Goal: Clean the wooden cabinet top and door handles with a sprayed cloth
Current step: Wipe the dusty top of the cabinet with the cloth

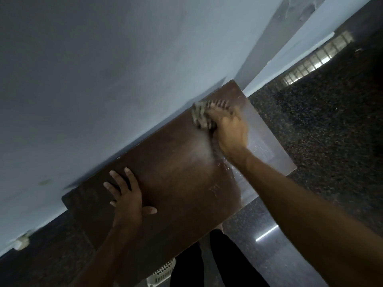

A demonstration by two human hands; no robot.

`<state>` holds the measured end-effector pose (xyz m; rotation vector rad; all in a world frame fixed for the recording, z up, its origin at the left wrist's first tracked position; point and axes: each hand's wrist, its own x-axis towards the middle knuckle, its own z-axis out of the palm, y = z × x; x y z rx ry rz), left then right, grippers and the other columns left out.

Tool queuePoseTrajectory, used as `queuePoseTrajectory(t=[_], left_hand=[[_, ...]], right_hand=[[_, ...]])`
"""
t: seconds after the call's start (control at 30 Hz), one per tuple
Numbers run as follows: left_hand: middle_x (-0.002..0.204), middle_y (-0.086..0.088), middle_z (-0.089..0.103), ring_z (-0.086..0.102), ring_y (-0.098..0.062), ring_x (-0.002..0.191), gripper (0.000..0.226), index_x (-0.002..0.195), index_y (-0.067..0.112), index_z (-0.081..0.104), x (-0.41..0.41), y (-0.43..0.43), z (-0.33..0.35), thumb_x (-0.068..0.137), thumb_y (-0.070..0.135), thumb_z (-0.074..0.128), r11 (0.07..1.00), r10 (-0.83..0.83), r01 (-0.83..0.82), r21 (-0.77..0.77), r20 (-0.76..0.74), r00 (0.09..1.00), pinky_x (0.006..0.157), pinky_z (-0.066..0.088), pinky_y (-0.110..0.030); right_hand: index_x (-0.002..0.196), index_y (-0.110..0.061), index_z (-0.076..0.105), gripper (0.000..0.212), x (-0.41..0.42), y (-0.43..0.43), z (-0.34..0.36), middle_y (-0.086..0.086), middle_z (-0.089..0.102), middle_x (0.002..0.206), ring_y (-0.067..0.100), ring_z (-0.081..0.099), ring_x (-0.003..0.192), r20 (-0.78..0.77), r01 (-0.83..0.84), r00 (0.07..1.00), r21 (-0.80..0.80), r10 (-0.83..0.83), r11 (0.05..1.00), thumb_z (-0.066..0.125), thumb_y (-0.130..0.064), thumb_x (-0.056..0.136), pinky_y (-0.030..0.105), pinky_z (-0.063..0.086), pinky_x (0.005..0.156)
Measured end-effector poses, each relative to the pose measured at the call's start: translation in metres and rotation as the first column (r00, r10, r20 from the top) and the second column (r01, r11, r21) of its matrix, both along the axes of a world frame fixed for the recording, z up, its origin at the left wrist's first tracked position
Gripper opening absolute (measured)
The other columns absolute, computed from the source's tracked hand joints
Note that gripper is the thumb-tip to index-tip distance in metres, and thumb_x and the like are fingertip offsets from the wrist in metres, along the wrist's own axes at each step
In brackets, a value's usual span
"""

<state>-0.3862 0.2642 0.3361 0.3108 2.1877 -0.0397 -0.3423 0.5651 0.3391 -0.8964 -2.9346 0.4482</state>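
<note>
Dark brown wood, scuffed and hazed with pale streaks, makes up the cabinet top (176, 172), which runs diagonally across the view with its back edge against the pale blue wall (103, 69). Toward the left corner of that top the left hand (126, 195) lies flat, fingers spread wide, holding nothing and seemingly bracing the person. Further right, close to the back edge and not far from the right corner, the right hand (229, 129) is closed around a bunched grey striped cloth (202, 116) and presses it onto the wood. A whitish film sits beside the right wrist and runs toward the front edge, probably spray or loosened dust not yet wiped up.

The main risk I see is smearing: the cloth is wadded small, so a pass could push the film about rather than lift it, and leave streaks across the middle. Working this tight to the back edge, the cloth could also drag grime onto the wall. The braced left palm may print the wood on that side, so that patch would need wiping. The door handles are out of sight below the front edge, so I cannot tell their condition. Below that edge a white slotted basket (162, 272) stands on the dark speckled floor (321, 131), where drips or dust swept off could land.
</note>
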Motion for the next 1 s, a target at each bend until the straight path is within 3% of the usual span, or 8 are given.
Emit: queuePoseTrajectory(t=[0.1,0.2,0.33,0.5,0.6,0.73,0.83,1.0], left_hand=[[0.151,-0.026,-0.042,-0.027,-0.056,0.141,0.147,0.152,0.011,-0.028,-0.001,0.002,0.002,0.067,0.042,0.088,1.0,0.004,-0.004,0.003,0.009,1.0,0.111,0.023,-0.07],[0.152,-0.025,-0.042,-0.027,-0.056,0.141,0.148,0.152,0.011,-0.028,0.0,0.002,0.003,0.066,0.042,0.088,1.0,0.002,-0.002,0.001,0.001,1.0,0.112,0.023,-0.069],[0.152,-0.023,-0.043,-0.028,-0.054,0.141,0.148,0.153,0.012,-0.028,0.002,0.0,0.004,0.066,0.041,0.088,1.0,0.0,0.0,0.021,-0.012,1.0,0.112,0.021,-0.069],[0.153,-0.023,-0.041,-0.026,-0.055,0.142,0.148,0.154,0.011,-0.026,0.004,-0.002,0.005,0.065,0.043,0.088,0.999,-0.013,0.014,0.036,-0.029,0.999,0.111,0.023,-0.07],[0.153,-0.024,-0.04,-0.027,-0.056,0.141,0.146,0.153,0.01,-0.026,0.005,-0.002,0.005,0.066,0.043,0.087,0.998,-0.021,0.022,0.051,-0.03,0.999,0.111,0.022,-0.071],[0.153,-0.026,-0.039,-0.026,-0.057,0.141,0.146,0.153,0.01,-0.026,0.004,-0.001,0.007,0.066,0.044,0.086,0.999,-0.017,0.018,0.042,-0.025,1.0,0.11,0.024,-0.071],[0.153,-0.024,-0.041,-0.027,-0.056,0.141,0.147,0.153,0.011,-0.027,0.005,-0.001,0.007,0.065,0.043,0.087,0.999,-0.01,0.011,0.051,-0.02,1.0,0.111,0.022,-0.072],[0.152,-0.021,-0.043,-0.029,-0.054,0.141,0.147,0.153,0.013,-0.027,0.004,-0.001,0.008,0.066,0.039,0.089,0.998,0.009,-0.008,0.055,-0.013,1.0,0.112,0.019,-0.071]], right_hand=[[0.115,-0.026,0.073,0.045,0.04,-0.052,-0.008,-0.007,0.069,0.124,0.027,0.061,0.1,-0.009,-0.224,0.975,-0.018,0.224,0.974,0.085,-0.015,0.072,0.031,0.056,0.065],[0.117,-0.026,0.073,0.046,0.061,-0.06,-0.013,-0.01,0.068,0.126,0.025,0.06,0.09,-0.001,-0.354,0.935,-0.012,0.355,0.935,0.083,-0.012,0.074,0.027,0.052,0.057],[0.114,-0.026,0.073,0.039,0.054,-0.018,-0.011,-0.007,0.07,0.123,0.03,0.062,0.093,0.016,-0.473,0.881,0.014,0.473,0.881,0.079,-0.016,0.077,0.033,0.055,0.059],[0.121,-0.03,0.069,0.05,0.042,0.054,-0.005,-0.01,0.067,0.127,0.033,0.056,0.102,0.049,-0.058,0.997,0.062,0.055,0.996,0.078,-0.008,0.077,0.031,0.047,0.063],[0.13,-0.031,0.064,0.054,0.033,0.068,-0.005,-0.014,0.062,0.134,0.028,0.05,0.105,0.067,0.077,0.994,0.09,-0.084,0.993,0.063,-0.001,0.085,0.028,0.037,0.066],[0.12,-0.025,0.07,0.042,0.031,0.03,0.001,-0.001,0.069,0.119,0.032,0.054,0.107,-0.016,0.227,0.974,0.003,-0.227,0.974,0.064,0.0,0.087,0.033,0.046,0.069],[0.118,-0.026,0.072,0.043,0.051,-0.015,0.0,0.004,0.067,0.12,0.031,0.06,0.107,-0.063,0.084,0.994,-0.122,-0.092,0.989,0.07,-0.002,0.082,0.037,0.055,0.077],[0.113,-0.028,0.074,0.045,0.087,-0.052,-0.006,-0.011,0.069,0.123,0.023,0.062,0.094,0.008,-0.286,0.958,-0.081,0.288,0.955,0.084,-0.013,0.072,0.027,0.055,0.058]])
